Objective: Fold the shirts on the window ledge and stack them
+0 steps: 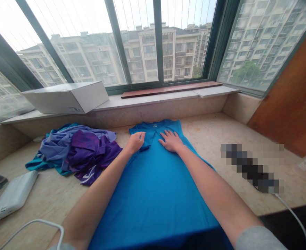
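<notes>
A blue shirt (153, 187) lies spread on the stone-patterned ledge, its collar end toward the window and its hem toward me. My left hand (137, 141) is closed at the shirt's upper left, with fingers curled on a folded-in part of the fabric near the shoulder. Flat on the upper right of the chest rests my right hand (171, 140), fingers spread and pressing the cloth. Left of the shirt is a heap of crumpled clothes, with a purple garment (90, 154) on top of lilac cloth (55, 146) and teal cloth.
A white box (66, 99) stands on the window sill (153, 99). At the left lies a white power bank (13, 196) with a white cable (42, 221). A blurred-out dark object (250, 168) with a cable lies to the right. A brown wooden panel (290, 90) borders the right side.
</notes>
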